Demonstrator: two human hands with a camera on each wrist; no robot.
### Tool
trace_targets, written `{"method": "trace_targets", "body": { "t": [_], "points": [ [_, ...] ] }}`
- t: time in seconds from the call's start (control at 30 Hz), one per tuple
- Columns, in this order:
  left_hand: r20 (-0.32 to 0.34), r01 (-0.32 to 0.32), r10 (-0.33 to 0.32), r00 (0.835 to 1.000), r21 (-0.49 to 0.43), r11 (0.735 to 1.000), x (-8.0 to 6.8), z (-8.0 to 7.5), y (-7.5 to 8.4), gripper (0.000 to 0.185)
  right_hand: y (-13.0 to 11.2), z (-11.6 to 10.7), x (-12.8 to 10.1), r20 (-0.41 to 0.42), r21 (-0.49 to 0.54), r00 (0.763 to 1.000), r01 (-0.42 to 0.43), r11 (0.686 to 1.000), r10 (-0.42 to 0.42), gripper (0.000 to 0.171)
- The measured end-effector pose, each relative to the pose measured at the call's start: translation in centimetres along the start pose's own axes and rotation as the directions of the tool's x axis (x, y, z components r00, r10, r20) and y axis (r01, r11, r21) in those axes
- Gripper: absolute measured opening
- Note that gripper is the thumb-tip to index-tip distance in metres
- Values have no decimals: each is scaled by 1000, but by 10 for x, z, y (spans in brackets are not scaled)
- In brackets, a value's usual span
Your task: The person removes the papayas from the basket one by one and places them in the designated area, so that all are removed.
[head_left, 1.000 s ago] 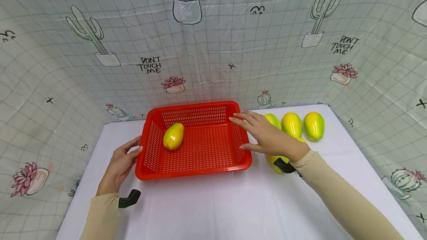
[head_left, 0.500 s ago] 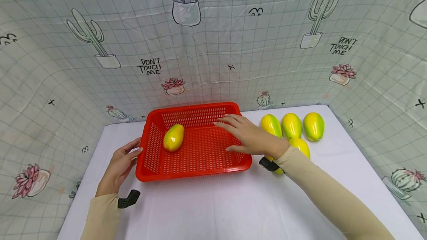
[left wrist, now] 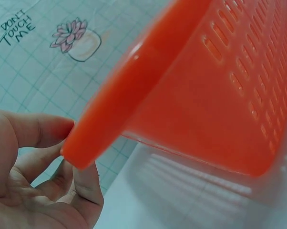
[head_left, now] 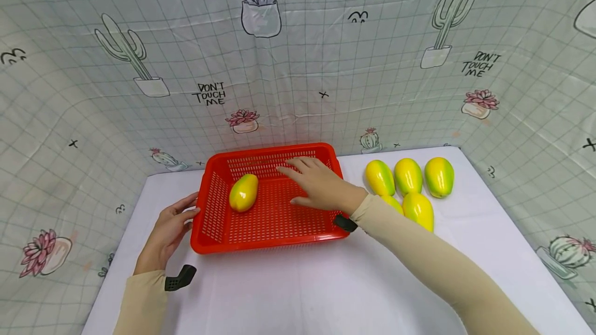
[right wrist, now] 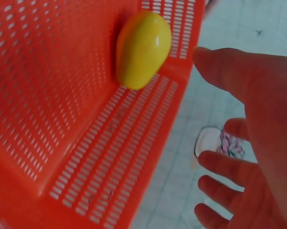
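A red plastic basket (head_left: 279, 244) with slotted walls stands on the white-covered table. At its left end my left hand (head_left: 169, 229) pinches the rim, thumb on top and fingers below, as the left wrist view shows. Inside the basket, toward the left, lies one glossy yellow-green mango (head_left: 243, 193). My right hand (head_left: 321, 182) hovers palm down over the basket's right half, fingers spread and nothing in them. In the right wrist view its fingers (right wrist: 224, 167) are apart from the basket wall and the mango.
Several more mangoes (head_left: 408, 176) lie grouped on the table (head_left: 298, 293) right of the basket; the right forearm partly covers the nearer ones. A grid-patterned cloth (head_left: 298, 66) with cactus drawings rises behind and at both sides.
My right hand has moved left from the basket's right rim to over its inside, uncovering mangoes on the right. The left hand, basket and mango inside have stayed put.
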State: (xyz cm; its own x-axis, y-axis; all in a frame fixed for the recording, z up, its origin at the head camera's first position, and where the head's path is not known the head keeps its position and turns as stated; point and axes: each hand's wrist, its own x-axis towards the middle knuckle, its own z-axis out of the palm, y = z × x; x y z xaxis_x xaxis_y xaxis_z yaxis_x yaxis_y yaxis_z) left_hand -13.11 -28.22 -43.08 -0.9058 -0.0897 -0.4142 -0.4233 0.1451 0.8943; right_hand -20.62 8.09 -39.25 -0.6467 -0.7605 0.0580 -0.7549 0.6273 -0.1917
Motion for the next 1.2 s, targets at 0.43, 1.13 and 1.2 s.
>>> {"method": "trace_targets", "body": {
  "t": [0.43, 1.13, 1.2],
  "points": [
    [-12, -2, 2, 1000, -18, 1000, 1, 1, -1, 59, -22, 16, 49, 107, -30, 992, -63, 998, 66, 85],
    [9, -12, 12, 1000, -30, 999, -2, 0, -2, 59, -43, 42, 101, 188, -17, 973, -136, 991, 136, 78],
    [9, -7, 7, 1000, -29, 1000, -2, 1, -2, 59, -45, 44, 105, 199, -30, 969, -142, 989, 146, 80]
  ]
}}
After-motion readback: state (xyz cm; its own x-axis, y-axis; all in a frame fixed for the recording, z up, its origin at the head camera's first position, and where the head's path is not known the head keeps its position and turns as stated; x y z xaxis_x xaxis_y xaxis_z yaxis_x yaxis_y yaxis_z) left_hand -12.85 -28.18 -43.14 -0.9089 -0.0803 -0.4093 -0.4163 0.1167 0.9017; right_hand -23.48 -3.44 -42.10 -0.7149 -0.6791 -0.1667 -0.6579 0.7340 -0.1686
